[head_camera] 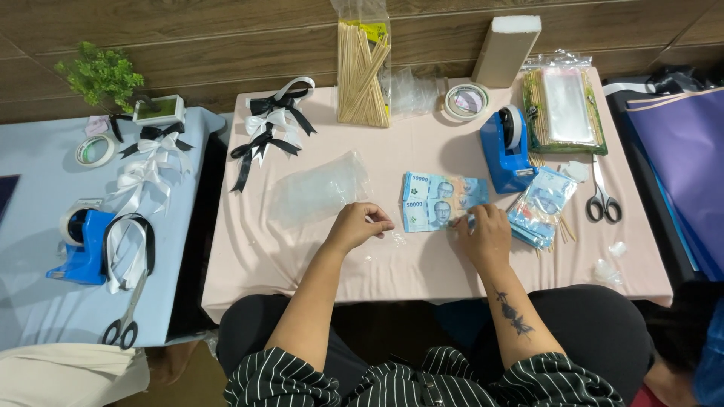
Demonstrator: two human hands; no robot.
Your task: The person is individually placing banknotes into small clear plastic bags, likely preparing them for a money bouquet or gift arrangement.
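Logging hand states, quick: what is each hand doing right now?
Left hand: fingers pinched shut; on what cannot be told.
Right hand: fingers curled down on the blue banknotes lying on the pink table.

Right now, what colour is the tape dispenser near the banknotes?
Blue tape dispenser, clearest in the head view.

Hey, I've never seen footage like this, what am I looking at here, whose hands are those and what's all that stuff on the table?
This is one picture from a camera worn on a person's head, looking down at their own bare hands over a pink table. The left hand pinches a small piece of clear film. The right hand rests on the edge of blue banknotes laid flat. Nearby are a blue tape dispenser, scissors, a bag of wooden sticks and black-and-white ribbon bows.
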